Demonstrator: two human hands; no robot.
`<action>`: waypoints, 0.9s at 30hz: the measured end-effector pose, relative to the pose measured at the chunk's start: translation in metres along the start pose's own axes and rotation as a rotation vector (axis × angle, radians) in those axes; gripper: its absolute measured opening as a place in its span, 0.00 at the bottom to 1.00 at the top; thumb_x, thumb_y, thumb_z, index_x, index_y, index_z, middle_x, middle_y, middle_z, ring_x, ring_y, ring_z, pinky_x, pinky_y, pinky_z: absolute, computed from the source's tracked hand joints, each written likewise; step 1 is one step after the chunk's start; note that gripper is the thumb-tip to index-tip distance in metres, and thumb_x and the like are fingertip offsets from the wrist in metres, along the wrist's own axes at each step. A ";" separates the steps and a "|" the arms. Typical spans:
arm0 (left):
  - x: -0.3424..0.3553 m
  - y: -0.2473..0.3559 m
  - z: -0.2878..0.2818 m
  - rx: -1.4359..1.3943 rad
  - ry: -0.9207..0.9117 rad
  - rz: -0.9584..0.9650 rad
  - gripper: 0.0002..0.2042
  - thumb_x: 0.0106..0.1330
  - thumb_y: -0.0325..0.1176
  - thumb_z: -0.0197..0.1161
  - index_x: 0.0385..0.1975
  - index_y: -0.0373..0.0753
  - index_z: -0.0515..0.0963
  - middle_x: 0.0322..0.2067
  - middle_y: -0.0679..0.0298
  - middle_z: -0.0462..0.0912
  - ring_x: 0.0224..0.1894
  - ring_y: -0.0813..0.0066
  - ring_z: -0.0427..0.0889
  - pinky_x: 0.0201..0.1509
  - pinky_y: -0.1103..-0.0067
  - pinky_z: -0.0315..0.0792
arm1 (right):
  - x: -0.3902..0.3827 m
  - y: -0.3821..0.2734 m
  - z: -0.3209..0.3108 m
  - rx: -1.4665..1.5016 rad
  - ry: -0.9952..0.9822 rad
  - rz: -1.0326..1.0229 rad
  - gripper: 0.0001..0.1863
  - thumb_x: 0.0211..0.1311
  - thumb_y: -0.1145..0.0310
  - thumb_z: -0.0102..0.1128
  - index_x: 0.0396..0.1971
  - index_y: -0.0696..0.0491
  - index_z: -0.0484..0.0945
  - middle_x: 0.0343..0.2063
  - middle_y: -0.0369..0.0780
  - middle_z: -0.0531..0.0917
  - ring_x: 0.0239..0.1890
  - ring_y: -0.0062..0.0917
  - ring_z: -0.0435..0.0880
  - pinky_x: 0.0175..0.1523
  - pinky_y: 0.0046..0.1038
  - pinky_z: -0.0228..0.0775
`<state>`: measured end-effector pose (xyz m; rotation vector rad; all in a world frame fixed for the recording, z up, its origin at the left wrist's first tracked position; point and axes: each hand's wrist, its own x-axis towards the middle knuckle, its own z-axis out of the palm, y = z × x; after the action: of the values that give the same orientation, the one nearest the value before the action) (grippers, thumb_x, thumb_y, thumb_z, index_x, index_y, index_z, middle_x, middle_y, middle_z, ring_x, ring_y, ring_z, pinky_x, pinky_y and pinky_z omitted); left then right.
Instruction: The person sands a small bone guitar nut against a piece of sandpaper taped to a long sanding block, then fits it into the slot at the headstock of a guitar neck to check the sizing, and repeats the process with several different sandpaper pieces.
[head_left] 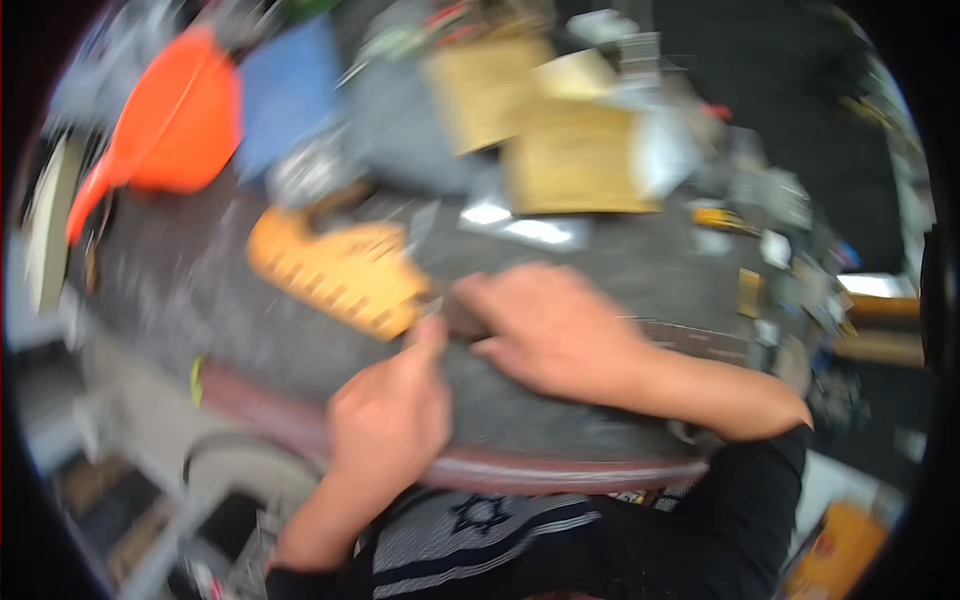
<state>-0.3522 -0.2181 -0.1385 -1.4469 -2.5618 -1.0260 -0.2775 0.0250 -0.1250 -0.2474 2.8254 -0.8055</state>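
Observation:
Near the middle of the dark work surface, my left hand (pixel 392 405) is closed, its thumb pointing up to a small blurred item by the right end of a yellow-orange slotted piece (pixel 335 272). This piece is flat and curved, with a row of dark slots along its lower edge. Close beside it, my right hand (pixel 560 335) is bent over with its fingers closed on a dark brown piece (pixel 464 316). Motion blur hides the exact grip of both hands. A brown strip (pixel 695 342) lies beyond my right wrist; I cannot tell whether it joins the dark piece.
An orange scoop (pixel 185 120) stands at the far left beside a blue sheet (pixel 290 95). Tan envelopes (pixel 580 160) and a clear plastic bag (pixel 525 228) lie at the back. Small clutter crowds the right side. A reddish-brown rounded edge (pixel 560 472) borders the surface near me.

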 end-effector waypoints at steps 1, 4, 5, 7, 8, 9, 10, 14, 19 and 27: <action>-0.008 -0.004 0.004 -0.044 0.094 0.027 0.26 0.66 0.16 0.69 0.66 0.26 0.80 0.35 0.51 0.91 0.28 0.56 0.89 0.33 0.65 0.83 | -0.005 0.009 0.017 0.032 0.186 -0.106 0.30 0.76 0.54 0.67 0.68 0.59 0.76 0.55 0.50 0.84 0.58 0.47 0.83 0.64 0.47 0.76; -0.031 -0.014 0.011 -0.235 0.208 -0.129 0.18 0.71 0.18 0.69 0.61 0.26 0.80 0.39 0.48 0.92 0.27 0.51 0.87 0.35 0.69 0.81 | -0.010 0.001 0.014 -0.067 0.191 -0.065 0.34 0.76 0.54 0.69 0.73 0.57 0.73 0.58 0.51 0.83 0.62 0.44 0.83 0.63 0.44 0.75; -0.025 -0.001 0.010 -0.264 0.228 -0.054 0.18 0.71 0.18 0.69 0.61 0.26 0.80 0.39 0.48 0.92 0.27 0.51 0.87 0.35 0.69 0.81 | -0.021 -0.003 0.003 -0.127 0.239 -0.035 0.34 0.76 0.54 0.69 0.73 0.57 0.73 0.58 0.51 0.83 0.62 0.44 0.83 0.63 0.44 0.75; -0.012 0.023 0.000 -0.520 0.073 -0.381 0.10 0.73 0.20 0.69 0.50 0.29 0.82 0.37 0.48 0.91 0.29 0.50 0.87 0.38 0.67 0.81 | -0.038 -0.008 -0.019 -0.339 0.546 -0.192 0.29 0.77 0.57 0.67 0.69 0.58 0.76 0.55 0.48 0.85 0.59 0.41 0.84 0.60 0.41 0.75; -0.008 0.028 -0.001 -0.519 0.079 -0.334 0.10 0.73 0.20 0.69 0.50 0.29 0.82 0.37 0.48 0.91 0.29 0.50 0.87 0.38 0.67 0.81 | -0.053 -0.003 -0.035 -0.370 0.580 -0.185 0.29 0.77 0.57 0.67 0.69 0.58 0.76 0.55 0.48 0.85 0.59 0.41 0.84 0.60 0.41 0.75; -0.004 0.030 -0.002 -0.414 -0.046 -0.188 0.06 0.73 0.21 0.70 0.45 0.30 0.83 0.36 0.49 0.89 0.31 0.50 0.86 0.39 0.66 0.80 | -0.071 0.004 -0.059 -0.402 0.596 -0.139 0.25 0.77 0.60 0.66 0.66 0.57 0.77 0.52 0.47 0.86 0.55 0.41 0.86 0.58 0.41 0.77; 0.002 0.034 -0.001 -0.310 -0.169 -0.044 0.03 0.73 0.22 0.70 0.40 0.31 0.83 0.34 0.51 0.88 0.32 0.50 0.86 0.41 0.65 0.79 | -0.091 0.010 -0.082 -0.436 0.607 -0.085 0.22 0.77 0.64 0.65 0.64 0.56 0.78 0.50 0.45 0.87 0.51 0.40 0.87 0.56 0.41 0.78; 0.020 0.074 0.007 -0.337 -0.282 -0.001 0.06 0.72 0.25 0.75 0.38 0.31 0.84 0.30 0.58 0.85 0.31 0.65 0.84 0.38 0.69 0.76 | -0.164 0.051 -0.140 0.311 0.981 0.202 0.23 0.70 0.80 0.53 0.64 0.54 0.79 0.40 0.42 0.85 0.36 0.31 0.85 0.48 0.38 0.83; 0.068 0.140 0.016 -1.164 -0.389 -0.244 0.07 0.79 0.30 0.74 0.44 0.34 0.84 0.31 0.69 0.84 0.29 0.83 0.80 0.33 0.82 0.73 | -0.228 0.077 -0.164 0.642 1.119 0.323 0.13 0.86 0.71 0.55 0.63 0.58 0.78 0.44 0.33 0.82 0.37 0.15 0.80 0.45 0.24 0.79; 0.127 0.218 0.034 -1.292 -0.408 -0.191 0.07 0.79 0.28 0.71 0.51 0.34 0.82 0.42 0.61 0.89 0.38 0.74 0.90 0.45 0.76 0.87 | -0.265 0.041 -0.152 0.788 1.028 0.215 0.12 0.89 0.60 0.60 0.48 0.55 0.81 0.28 0.28 0.79 0.30 0.11 0.77 0.37 0.20 0.72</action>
<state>-0.2464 -0.0264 -0.0084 -1.6315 -2.2111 -3.0126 -0.0603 0.1915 0.0163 0.7805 2.8489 -2.3855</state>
